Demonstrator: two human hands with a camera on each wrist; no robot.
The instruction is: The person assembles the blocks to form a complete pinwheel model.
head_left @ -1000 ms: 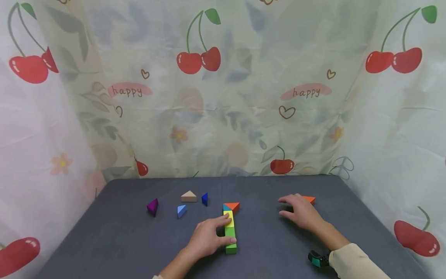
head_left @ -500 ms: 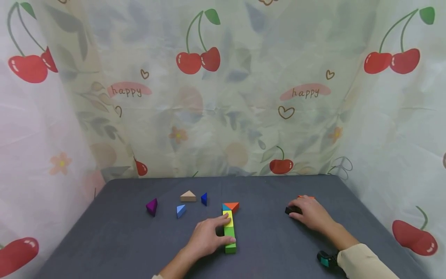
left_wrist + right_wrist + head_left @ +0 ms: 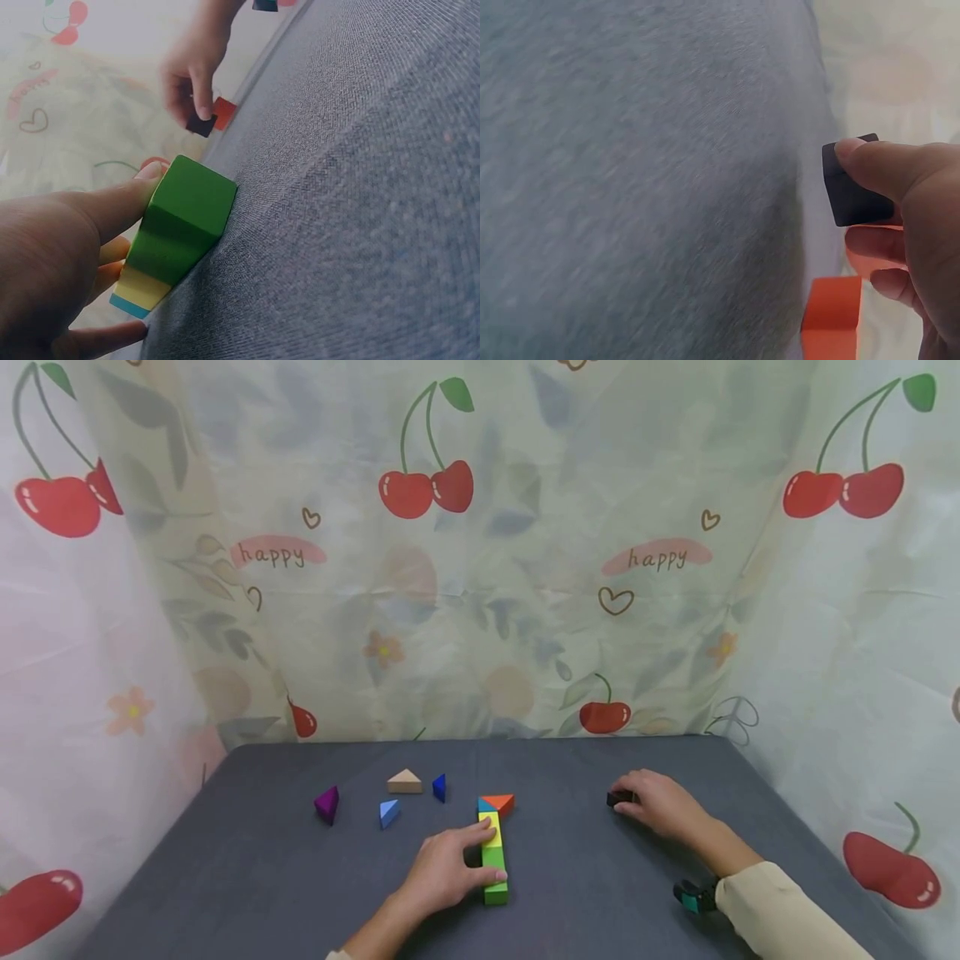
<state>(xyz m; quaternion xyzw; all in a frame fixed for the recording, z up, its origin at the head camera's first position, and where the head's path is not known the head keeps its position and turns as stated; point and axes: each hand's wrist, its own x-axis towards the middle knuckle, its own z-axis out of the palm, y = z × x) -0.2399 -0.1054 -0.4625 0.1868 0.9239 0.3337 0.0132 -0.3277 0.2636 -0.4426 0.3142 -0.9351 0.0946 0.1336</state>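
Note:
In the head view, my left hand (image 3: 448, 870) rests on a row of blocks, index finger on the yellow block (image 3: 491, 831) and thumb on the green block (image 3: 494, 860). Its fingers look fairly straight; the left wrist view shows the thumb touching a green block's edge (image 3: 196, 193). A teal triangle (image 3: 486, 806) and an orange triangular block (image 3: 504, 805) sit at the row's far end. My right hand (image 3: 660, 803) pinches a small black block (image 3: 855, 196) between thumb and fingers. In the right wrist view an orange block (image 3: 832, 311) lies near that hand; the head view hides it.
Left of the row lie a purple block (image 3: 327, 805), a light blue triangle (image 3: 389, 813), a natural wood triangle (image 3: 405, 782) and a dark blue block (image 3: 439, 787). A patterned curtain (image 3: 480, 635) stands behind the grey table (image 3: 247, 868).
My right hand, earlier with nothing visible in its fingers, takes hold of the black block, then moves slightly left and away with it. My left hand stays on the row.

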